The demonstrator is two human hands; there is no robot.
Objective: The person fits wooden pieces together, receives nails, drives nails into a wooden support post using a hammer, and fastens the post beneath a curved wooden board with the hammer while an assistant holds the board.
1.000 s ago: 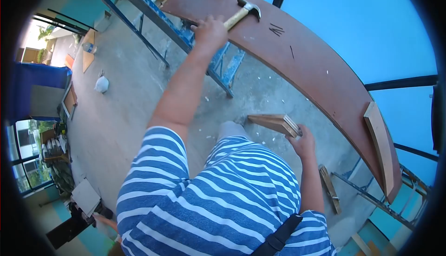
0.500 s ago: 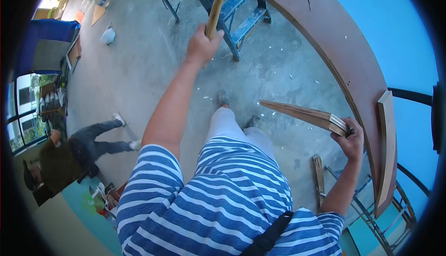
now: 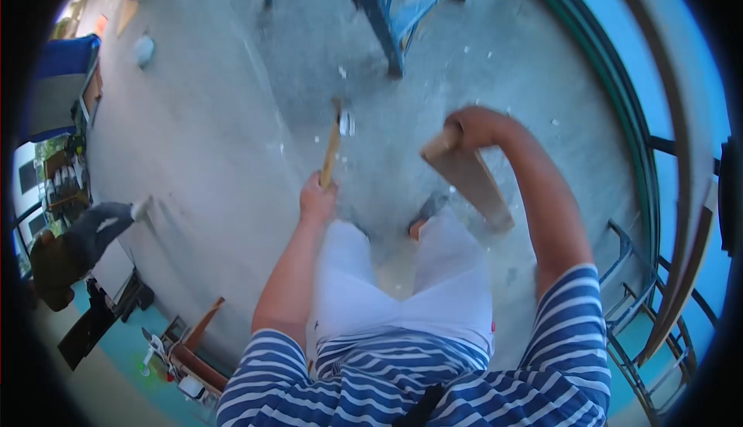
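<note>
My left hand [image 3: 317,201] is closed around the wooden handle of a hammer [image 3: 330,152]. The hammer points away from me, with its small shiny metal head over the floor. On the right, my right hand [image 3: 476,126] grips one end of a tapered wooden piece [image 3: 476,187]. The piece slants down toward my right leg and is slightly blurred. Its gripped end is partly covered by my fingers. The two hands are apart, and both items are held above the concrete floor [image 3: 209,140].
A blue stepladder [image 3: 379,20] stands ahead. A long curved panel [image 3: 681,140] runs along the right, beside metal framework [image 3: 635,303]. Another person [image 3: 77,249] is at the left. Tools and wood [image 3: 186,353] lie at lower left. White scraps dot the floor.
My left hand has drawn the hammer back from the stepladder. My right hand has moved inward and forward, turning the wooden piece. The view has shifted, and the other person appears farther left.
</note>
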